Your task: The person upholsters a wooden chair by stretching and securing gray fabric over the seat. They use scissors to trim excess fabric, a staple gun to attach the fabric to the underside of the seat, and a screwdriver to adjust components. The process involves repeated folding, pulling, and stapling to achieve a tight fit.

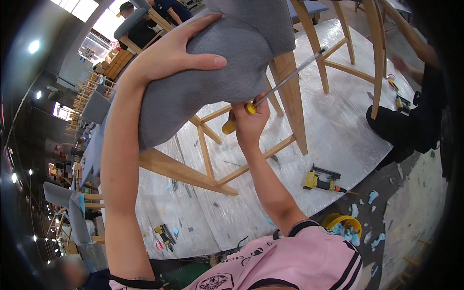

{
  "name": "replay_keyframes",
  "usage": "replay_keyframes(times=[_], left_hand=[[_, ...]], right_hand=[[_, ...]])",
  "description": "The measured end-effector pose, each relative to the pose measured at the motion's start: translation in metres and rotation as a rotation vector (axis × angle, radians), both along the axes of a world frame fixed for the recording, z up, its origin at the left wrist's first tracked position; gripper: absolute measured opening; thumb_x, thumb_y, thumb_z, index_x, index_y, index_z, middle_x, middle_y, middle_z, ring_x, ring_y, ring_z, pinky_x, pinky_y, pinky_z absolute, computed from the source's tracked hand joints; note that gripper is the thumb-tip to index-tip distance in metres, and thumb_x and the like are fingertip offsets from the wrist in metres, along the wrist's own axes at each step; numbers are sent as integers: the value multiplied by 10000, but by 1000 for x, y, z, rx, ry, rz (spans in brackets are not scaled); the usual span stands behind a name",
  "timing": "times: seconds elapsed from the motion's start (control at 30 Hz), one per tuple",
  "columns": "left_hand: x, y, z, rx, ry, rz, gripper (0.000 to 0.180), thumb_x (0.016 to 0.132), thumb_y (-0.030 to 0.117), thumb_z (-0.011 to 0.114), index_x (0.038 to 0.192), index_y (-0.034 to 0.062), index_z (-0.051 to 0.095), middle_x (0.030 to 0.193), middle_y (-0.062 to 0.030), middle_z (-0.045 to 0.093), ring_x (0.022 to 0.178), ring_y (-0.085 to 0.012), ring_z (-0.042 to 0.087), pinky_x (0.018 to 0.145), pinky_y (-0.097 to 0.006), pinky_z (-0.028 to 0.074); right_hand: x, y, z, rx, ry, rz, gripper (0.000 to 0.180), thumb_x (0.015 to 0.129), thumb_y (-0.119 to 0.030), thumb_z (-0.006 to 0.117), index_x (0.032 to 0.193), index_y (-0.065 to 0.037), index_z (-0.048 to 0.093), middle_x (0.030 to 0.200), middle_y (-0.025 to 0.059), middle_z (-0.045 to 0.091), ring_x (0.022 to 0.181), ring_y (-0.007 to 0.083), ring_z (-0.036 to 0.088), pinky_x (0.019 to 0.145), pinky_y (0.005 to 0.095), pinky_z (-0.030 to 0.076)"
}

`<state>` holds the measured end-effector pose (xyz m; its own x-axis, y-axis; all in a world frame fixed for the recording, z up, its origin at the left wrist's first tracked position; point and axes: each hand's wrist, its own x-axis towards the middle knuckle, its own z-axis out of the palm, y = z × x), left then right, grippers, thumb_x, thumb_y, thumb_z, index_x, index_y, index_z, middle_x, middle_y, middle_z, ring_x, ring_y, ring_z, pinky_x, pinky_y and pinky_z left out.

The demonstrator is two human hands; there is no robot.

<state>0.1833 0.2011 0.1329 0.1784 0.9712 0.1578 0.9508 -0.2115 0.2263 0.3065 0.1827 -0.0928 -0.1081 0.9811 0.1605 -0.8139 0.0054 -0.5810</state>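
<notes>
I observe the left hand (186,54) spread over the grey chair (223,83), scene centre, and the right hand (250,124) wrapped around a yellow-handled screwdriver (228,127), shaft (279,86) toward far right. Caution — a loose grip could, I judge, scratch the wooden leg (294,108).

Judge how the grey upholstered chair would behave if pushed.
The grey upholstered chair would probably yield at its rounded, padded-looking fabric, while its wooden legs should feel stiff, being braced by crossbars. It might slide fairly easily, since shiny film covers the surface below.
</notes>
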Motion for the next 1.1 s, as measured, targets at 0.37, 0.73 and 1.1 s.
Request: replay_keyframes(times=[0.37,0.73,1.1], left_hand=[[3,-5,-7,50,56,-53,1191,648,714,830,1593,124,409,1594,-242,412,1464,-422,415,1211,-470,328],[-2,-2,0,30,63,-51,1151,677,685,825,1589,117,412,1589,-230,422,1467,-399,418,1216,-456,323],[-2,5,-3,17,62,-56,1100,733,672,806,1600,135,392,1556,-214,470,1399,-364,512,1163,-413,393]], right_hand=[[23,3,3,154,-58,-84,454,846,55,759,1241,-2,544,884,34,648,614,66,579,517,222,454],[13,16,12,184,-192,-154,170,920,-6,711,971,-24,549,723,42,620,545,107,588,499,266,476],[28,47,18,270,-493,-15,169,943,-91,711,944,15,578,682,59,610,516,113,561,460,282,432]])
